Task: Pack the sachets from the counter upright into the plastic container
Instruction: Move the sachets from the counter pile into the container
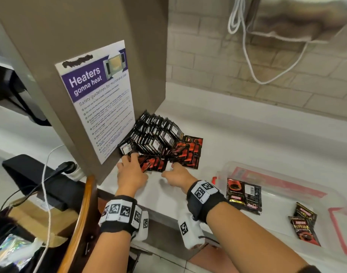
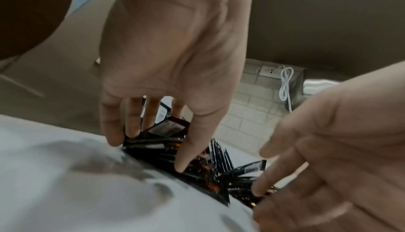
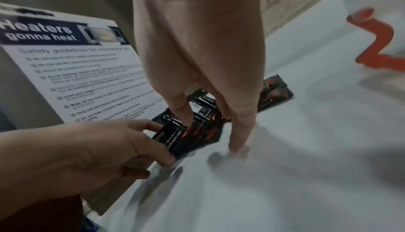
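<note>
A large heap of black-and-red sachets point(image 1: 160, 138) lies on the white counter point(image 1: 247, 138), packed against the foot of a beige cabinet panel point(image 1: 86, 36). The panel carries a microwave safety notice point(image 1: 97, 99).

Left hand point(image 1: 130, 171): positioned at the edge of the heap nearest the panel. In the left wrist view, the fingers point(image 2: 133, 119) and thumb are curled around a small bundle of sachets at that edge; the hand grasps them. The right wrist view confirms the thumb and fingers clamped on a black bundle.

Right hand point(image 1: 175, 174): positioned at the front edge of the heap, further from the panel than the left hand. In the right wrist view, its fingers point(image 3: 241, 123) extend straight downward; one fingertip touches the counter just beside the sachets, another presses into the heap. The hand holds nothing.

The clear plastic container point(image 1: 298, 186), with red clips, stands on the counter well apart from the heap, on the side away from the panel. Two loose sachets point(image 1: 304, 223) lie in it, not upright. A further flat pair of sachets point(image 1: 244, 196) lies at the container's end nearest the heap; whether it is inside the wall or just outside cannot be determined.
</note>
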Demonstrator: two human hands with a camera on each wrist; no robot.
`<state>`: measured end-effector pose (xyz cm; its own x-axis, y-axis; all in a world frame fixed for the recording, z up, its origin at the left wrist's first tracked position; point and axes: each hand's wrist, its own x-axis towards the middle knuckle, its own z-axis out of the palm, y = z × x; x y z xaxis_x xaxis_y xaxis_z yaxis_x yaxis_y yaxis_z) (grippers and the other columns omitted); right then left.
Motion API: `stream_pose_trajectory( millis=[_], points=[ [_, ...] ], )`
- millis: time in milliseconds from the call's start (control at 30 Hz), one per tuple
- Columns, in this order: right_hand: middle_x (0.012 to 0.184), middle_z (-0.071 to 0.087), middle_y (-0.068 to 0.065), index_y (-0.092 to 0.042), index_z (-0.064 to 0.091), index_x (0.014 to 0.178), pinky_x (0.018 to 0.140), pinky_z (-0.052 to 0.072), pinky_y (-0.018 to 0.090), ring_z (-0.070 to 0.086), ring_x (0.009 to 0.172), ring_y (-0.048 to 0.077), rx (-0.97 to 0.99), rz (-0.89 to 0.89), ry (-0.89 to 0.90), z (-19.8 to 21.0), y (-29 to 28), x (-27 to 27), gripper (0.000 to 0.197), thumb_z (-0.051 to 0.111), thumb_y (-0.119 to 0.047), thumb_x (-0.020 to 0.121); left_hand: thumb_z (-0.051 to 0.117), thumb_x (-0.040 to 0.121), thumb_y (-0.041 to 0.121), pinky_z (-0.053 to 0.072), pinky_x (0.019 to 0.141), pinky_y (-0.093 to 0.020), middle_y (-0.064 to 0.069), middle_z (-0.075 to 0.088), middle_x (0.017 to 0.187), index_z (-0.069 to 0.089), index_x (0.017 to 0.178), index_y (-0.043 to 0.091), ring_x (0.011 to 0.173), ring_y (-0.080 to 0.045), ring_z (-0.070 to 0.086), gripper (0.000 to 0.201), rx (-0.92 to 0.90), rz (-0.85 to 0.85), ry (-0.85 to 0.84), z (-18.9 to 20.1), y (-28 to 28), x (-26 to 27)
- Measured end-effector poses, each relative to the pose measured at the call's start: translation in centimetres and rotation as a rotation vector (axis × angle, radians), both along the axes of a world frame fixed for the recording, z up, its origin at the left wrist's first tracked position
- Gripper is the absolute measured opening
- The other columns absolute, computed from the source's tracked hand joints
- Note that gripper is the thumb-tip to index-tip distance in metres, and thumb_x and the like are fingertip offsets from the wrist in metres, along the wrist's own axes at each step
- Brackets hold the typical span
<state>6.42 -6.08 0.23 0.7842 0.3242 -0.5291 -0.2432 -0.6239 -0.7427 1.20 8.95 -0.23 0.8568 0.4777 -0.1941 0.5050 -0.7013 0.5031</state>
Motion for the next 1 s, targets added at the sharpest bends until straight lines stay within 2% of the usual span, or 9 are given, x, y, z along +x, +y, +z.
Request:
stream_pose_trajectory(
  millis=[67,167,400,533,633,700,833,900,1000],
  points=[
    [0.129,0.054,0.015,-0.001,0.045,0.138,0.091,0.049,0.04,0.056,0.11,0.028,0.037,-0.058,-0.012,-0.4,1.0,0.6,0.054,0.062,-0.022,0.092,0.068,0.085,0.01,0.038,0.107,-0.051,-0.014,0.032,0.143,0.039,0.142,0.017,0.129,-0.038,0.029,0.064,-0.022,0.005,-0.035,-0.6,-0.2,0.2],
    [0.095,0.062,0.01,-0.007,0.062,0.104,0.076,0.048,0.037,0.057,0.086,0.025,0.13,-0.16,-0.005,-0.5,2.6,1.3,0.022,0.064,-0.02,0.086,0.067,0.089,0.014,0.036,0.107,-0.047,-0.013,0.038,0.136,0.046,0.138,0.019,0.122,-0.037,0.033,0.054,-0.02,0.004,-0.091,-1.3,-0.2,0.6],
    [0.101,0.072,0.01,-0.004,0.066,0.112,0.067,0.053,0.031,0.068,0.085,0.022,0.313,-0.415,0.16,-1.2,4.4,2.0,0.047,0.075,-0.037,0.081,0.078,0.084,0.032,0.038,0.106,-0.043,-0.007,0.045,0.125,0.058,0.136,0.027,0.116,-0.036,0.043,0.056,-0.107,0.028,-0.149,-1.6,0.6,0.8],
    [0.11,0.066,0.016,-0.003,0.035,0.124,0.058,0.057,0.03,0.07,0.086,0.025,0.449,-0.471,0.26,-0.6,5.1,1.8,0.072,0.086,-0.025,0.078,0.082,0.079,0.033,0.042,0.104,-0.046,-0.004,0.042,0.117,0.063,0.129,0.029,0.115,-0.033,0.045,0.054,-0.167,-0.044,-0.101,-1.2,0.9,0.7],
    [0.112,0.067,0.023,0.008,0.047,0.116,0.056,0.057,0.031,0.071,0.089,0.032,0.497,-0.507,0.245,-0.7,5.4,1.6,0.059,0.087,-0.01,0.077,0.078,0.08,0.026,0.043,0.106,-0.046,-0.004,0.04,0.117,0.063,0.129,0.027,0.117,-0.032,0.046,0.051,-0.229,-0.122,-0.066,-1.1,1.3,0.7],
    [0.105,0.066,0.023,0.004,0.046,0.112,0.049,0.055,0.03,0.069,0.081,0.03,0.479,-0.526,0.202,-1.0,5.4,1.4,0.048,0.082,-0.002,0.08,0.074,0.083,0.022,0.042,0.108,-0.043,-0.002,0.038,0.118,0.057,0.138,0.027,0.118,-0.029,0.046,0.058,-0.274,-0.149,-0.061,-1.2,1.7,0.7],
    [0.117,0.06,0.024,-0.006,0.035,0.119,0.066,0.061,0.052,0.07,0.094,0.039,0.466,-0.547,0.2,-1.6,4.9,1.3,0.052,0.071,0.009,0.085,0.07,0.086,0.016,0.044,0.089,-0.021,0.004,0.039,0.117,0.058,0.137,0.027,0.101,-0.014,0.051,0.054,-0.391,-0.146,-0.105,-1.1,2.2,0.7],
    [0.12,0.058,0.024,-0.007,0.036,0.12,0.067,0.06,0.057,0.068,0.098,0.043,0.487,-0.562,0.215,-1.4,4.6,1.1,0.052,0.069,0.012,0.085,0.068,0.089,0.015,0.048,0.085,-0.023,0.003,0.042,0.114,0.064,0.126,0.028,0.091,-0.009,0.053,0.039,-0.404,-0.12,-0.19,-1.1,2.2,0.9],
    [0.12,0.059,0.021,-0.009,0.039,0.117,0.072,0.059,0.062,0.065,0.104,0.042,0.468,-0.574,0.178,-1.3,3.9,1.0,0.051,0.071,0.012,0.083,0.068,0.088,0.01,0.052,0.094,-0.035,0.0,0.046,0.106,0.065,0.113,0.027,0.083,-0.012,0.054,0.03,-0.384,-0.025,-0.34,-1.2,1.9,1.0]
  ],
)
